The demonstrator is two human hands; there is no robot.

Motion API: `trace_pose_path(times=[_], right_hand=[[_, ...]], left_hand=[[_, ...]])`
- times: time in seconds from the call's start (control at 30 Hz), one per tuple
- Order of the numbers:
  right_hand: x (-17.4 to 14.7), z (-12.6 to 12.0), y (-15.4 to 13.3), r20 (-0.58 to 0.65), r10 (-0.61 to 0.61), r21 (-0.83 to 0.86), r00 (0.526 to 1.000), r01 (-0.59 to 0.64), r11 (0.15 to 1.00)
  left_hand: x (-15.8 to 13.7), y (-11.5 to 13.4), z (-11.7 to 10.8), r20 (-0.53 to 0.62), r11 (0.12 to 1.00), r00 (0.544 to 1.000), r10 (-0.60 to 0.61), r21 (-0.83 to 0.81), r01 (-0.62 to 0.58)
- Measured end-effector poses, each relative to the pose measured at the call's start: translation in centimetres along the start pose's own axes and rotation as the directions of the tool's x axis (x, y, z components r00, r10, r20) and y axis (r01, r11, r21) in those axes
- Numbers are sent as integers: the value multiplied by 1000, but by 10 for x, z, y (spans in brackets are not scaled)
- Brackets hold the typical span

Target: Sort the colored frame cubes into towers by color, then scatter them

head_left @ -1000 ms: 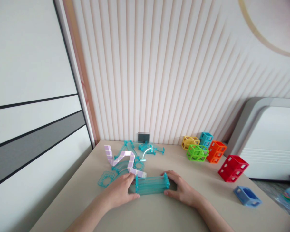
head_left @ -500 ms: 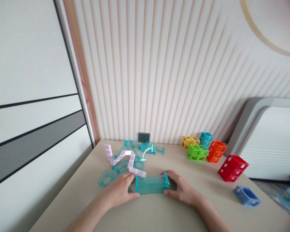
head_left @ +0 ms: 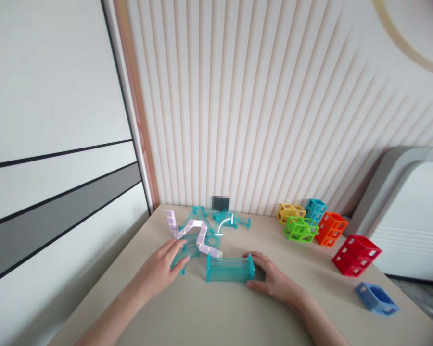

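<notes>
A straight, see-through teal track piece [head_left: 230, 270] lies on the table in front of me. My right hand [head_left: 270, 276] is wrapped around its right end, thumb on the near side and fingers on the far side. To the left, my left hand [head_left: 164, 262] has its thumb and fingers around a curved teal track piece [head_left: 191, 247], covering part of it. A lilac zigzag strip of joined blocks [head_left: 193, 224] runs behind both pieces, its lower end just behind the straight one.
More teal parts [head_left: 222, 218] and a thin white curved piece [head_left: 223, 223] lie near the wall. At right stand block frames: yellow [head_left: 290, 213], light blue [head_left: 315, 210], green [head_left: 300, 229], orange [head_left: 331, 229], red [head_left: 356, 255] and blue [head_left: 377, 298]. A small dark screen-like object [head_left: 221, 203] is at the back.
My left hand has let go of the straight track piece's left end and moved left onto the curved piece. The right hand stays at the straight piece. The view has shifted slightly.
</notes>
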State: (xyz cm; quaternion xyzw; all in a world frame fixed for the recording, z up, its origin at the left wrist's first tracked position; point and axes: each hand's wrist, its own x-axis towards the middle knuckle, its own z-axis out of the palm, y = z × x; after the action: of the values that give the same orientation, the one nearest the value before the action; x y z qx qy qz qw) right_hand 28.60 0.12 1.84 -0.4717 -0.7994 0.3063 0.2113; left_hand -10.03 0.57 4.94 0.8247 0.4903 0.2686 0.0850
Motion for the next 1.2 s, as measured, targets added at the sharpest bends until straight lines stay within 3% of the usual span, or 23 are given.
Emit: trace_pose_path(times=[0.1,0.23,0.37,0.53,0.67,0.83,1.03,1.2], right_hand=[[1,1,0,0,-7,1,1000,7,1000],[1,2,3,-11,-17,6,1000,17,1000],[1,2,5,-18,-33,12,999,33,999],[1,1,2,-8,-29,5,1000,29,1000],[1,1,3,-2,-32,-3,999,32,999],[1,2,5,-11,-36,-3,999,36,999],[0,2,3,-10,-39,-4,999,39,999],[-1,2,4,-28,-32,8,999,32,999]], left_hand=[[-22,-18,-9,-41,994,998,-38,102,42],[-50,-31,-10,-11,977,998,-60,206,61],[-64,-24,0,30,966,999,-34,257,25],[-57,-5,12,137,961,990,27,270,-63],[-40,-1,6,132,959,990,57,269,-91],[0,-9,-30,-14,961,998,65,269,-59],[73,-46,-74,-110,945,994,-24,323,58],[111,-76,-78,-58,925,994,-87,366,103]])
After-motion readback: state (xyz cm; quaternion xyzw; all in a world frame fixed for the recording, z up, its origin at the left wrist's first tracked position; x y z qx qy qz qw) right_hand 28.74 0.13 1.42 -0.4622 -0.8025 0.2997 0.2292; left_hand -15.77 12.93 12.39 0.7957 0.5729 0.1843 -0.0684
